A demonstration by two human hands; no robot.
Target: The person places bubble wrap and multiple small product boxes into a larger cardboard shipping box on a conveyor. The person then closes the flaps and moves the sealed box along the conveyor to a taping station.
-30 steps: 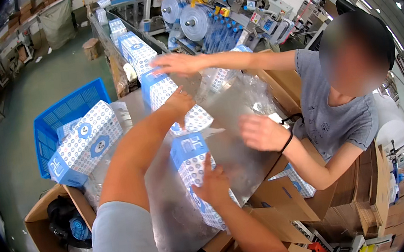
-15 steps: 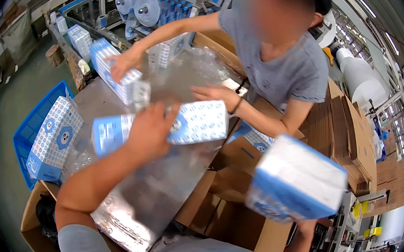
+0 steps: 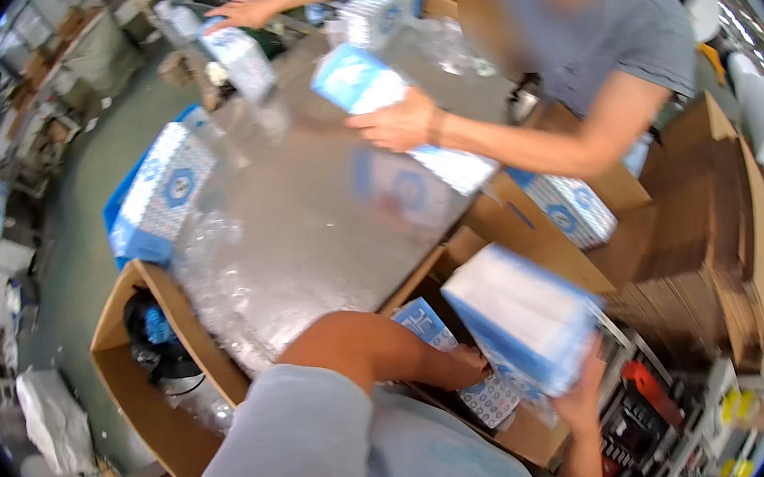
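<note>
My left hand (image 3: 464, 367) reaches down into an open cardboard carton (image 3: 537, 438) at the table's near right edge. It grips a blue-and-white patterned tissue pack (image 3: 422, 321) lying inside; its fingers are partly hidden. Over the same carton, my right hand (image 3: 583, 383) holds up a second tissue pack (image 3: 523, 317) by its lower right end, tilted, with a white face upward. Across the metal table (image 3: 297, 239), a co-worker's hand (image 3: 402, 121) lies on another pack (image 3: 354, 77). The co-worker's other hand (image 3: 241, 13) touches an upright pack (image 3: 241, 61) farther back.
A patterned pack (image 3: 171, 187) leans by a blue crate (image 3: 118, 198) at the table's left. Below it stands a carton (image 3: 120, 381) holding dark and clear material. Flattened cartons (image 3: 685, 251) are stacked at right. One more pack (image 3: 572, 207) lies beyond my carton.
My left hand has brought its pack from the tabletop down into the carton. My right hand's pack has shifted slightly left. The co-worker has taken hold of a pack mid-table. The view has turned.
</note>
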